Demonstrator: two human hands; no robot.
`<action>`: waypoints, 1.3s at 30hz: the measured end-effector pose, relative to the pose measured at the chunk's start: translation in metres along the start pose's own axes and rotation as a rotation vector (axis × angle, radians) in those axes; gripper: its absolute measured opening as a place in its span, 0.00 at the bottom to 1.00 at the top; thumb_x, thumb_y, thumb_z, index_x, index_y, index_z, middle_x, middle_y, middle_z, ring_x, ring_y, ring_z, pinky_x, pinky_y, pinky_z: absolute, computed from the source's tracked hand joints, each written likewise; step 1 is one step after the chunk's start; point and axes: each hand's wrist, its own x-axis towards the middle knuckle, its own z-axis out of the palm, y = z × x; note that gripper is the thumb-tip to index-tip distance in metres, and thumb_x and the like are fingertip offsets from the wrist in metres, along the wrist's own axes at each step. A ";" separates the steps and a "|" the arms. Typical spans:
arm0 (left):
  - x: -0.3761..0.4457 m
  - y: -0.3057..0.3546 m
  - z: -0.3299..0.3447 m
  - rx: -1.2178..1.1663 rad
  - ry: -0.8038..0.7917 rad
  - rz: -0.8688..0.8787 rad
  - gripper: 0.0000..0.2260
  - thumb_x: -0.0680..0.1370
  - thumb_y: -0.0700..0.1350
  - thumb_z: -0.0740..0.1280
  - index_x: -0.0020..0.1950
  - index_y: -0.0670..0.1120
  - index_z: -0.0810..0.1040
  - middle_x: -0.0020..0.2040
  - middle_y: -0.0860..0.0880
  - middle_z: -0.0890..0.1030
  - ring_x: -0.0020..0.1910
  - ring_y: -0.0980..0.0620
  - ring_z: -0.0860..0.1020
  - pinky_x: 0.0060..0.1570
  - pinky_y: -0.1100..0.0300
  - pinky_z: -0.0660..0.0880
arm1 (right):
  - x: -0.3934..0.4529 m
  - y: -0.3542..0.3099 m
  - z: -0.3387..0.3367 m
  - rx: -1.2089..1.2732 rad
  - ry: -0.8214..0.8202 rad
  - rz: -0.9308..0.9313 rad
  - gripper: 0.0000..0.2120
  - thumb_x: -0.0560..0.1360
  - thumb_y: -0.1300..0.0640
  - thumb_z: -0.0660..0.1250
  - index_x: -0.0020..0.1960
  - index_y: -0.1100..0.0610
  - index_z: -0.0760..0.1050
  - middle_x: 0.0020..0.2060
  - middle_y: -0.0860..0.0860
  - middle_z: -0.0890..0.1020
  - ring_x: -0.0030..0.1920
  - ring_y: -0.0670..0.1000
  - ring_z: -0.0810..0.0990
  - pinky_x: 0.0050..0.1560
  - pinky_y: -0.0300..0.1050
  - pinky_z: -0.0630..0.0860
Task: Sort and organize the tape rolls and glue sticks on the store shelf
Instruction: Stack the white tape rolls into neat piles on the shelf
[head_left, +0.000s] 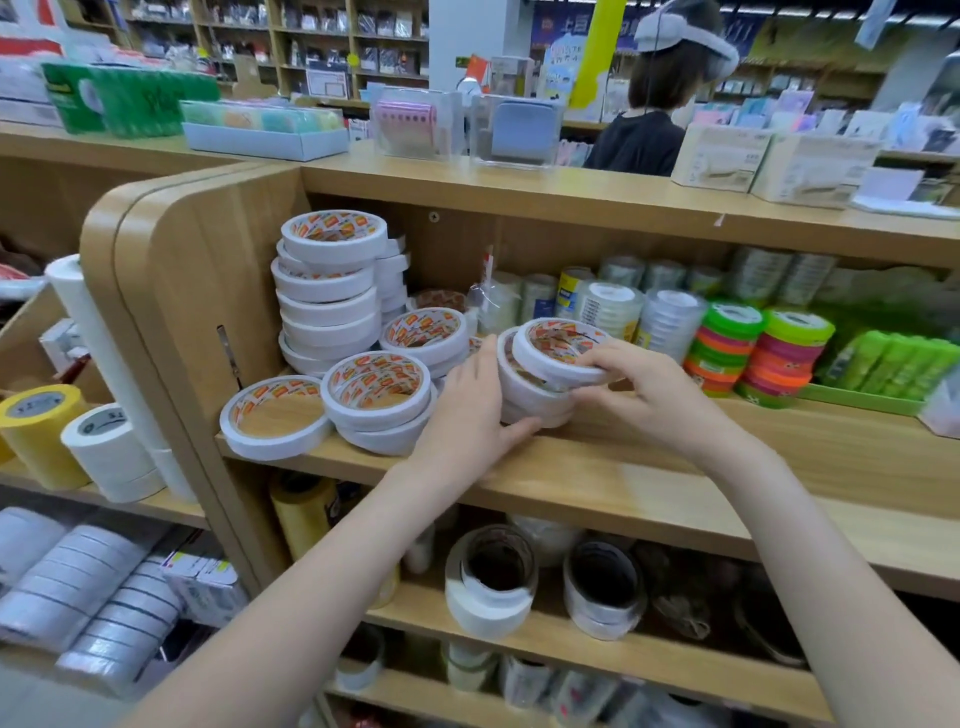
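Two hands steady a short stack of white tape rolls (545, 374) on the shelf (675, 457): left hand (467, 410) cups its side, right hand (639, 384) pinches the tilted top roll. Light, rigid, smooth-sided; likely to slide, so best held at the rims.

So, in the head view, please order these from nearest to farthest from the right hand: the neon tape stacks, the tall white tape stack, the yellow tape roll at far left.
Measured from the right hand:
1. Neon tape stacks, just to its right on the same shelf.
2. Tall white tape stack, to the left, at the back corner of the shelf.
3. Yellow tape roll, far left, on the neighbouring lower shelf.
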 end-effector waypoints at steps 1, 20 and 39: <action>0.001 -0.001 0.001 -0.082 0.004 -0.008 0.39 0.71 0.50 0.73 0.75 0.45 0.55 0.72 0.48 0.65 0.71 0.51 0.63 0.69 0.57 0.60 | 0.000 0.001 -0.004 0.033 0.002 0.021 0.02 0.74 0.58 0.68 0.47 0.55 0.76 0.42 0.47 0.78 0.45 0.47 0.75 0.47 0.37 0.69; 0.006 -0.005 -0.001 -0.215 -0.009 -0.062 0.30 0.73 0.51 0.70 0.72 0.50 0.62 0.68 0.50 0.69 0.67 0.52 0.67 0.67 0.53 0.66 | -0.045 0.021 -0.031 -0.414 -0.204 0.401 0.14 0.69 0.45 0.71 0.52 0.47 0.76 0.46 0.45 0.76 0.47 0.47 0.74 0.48 0.50 0.76; 0.003 -0.010 0.001 -0.252 0.032 -0.092 0.34 0.70 0.45 0.74 0.71 0.45 0.62 0.68 0.49 0.71 0.67 0.53 0.69 0.67 0.55 0.67 | 0.034 0.007 -0.009 0.257 -0.248 0.160 0.03 0.73 0.58 0.69 0.43 0.57 0.80 0.39 0.57 0.82 0.38 0.49 0.78 0.44 0.50 0.77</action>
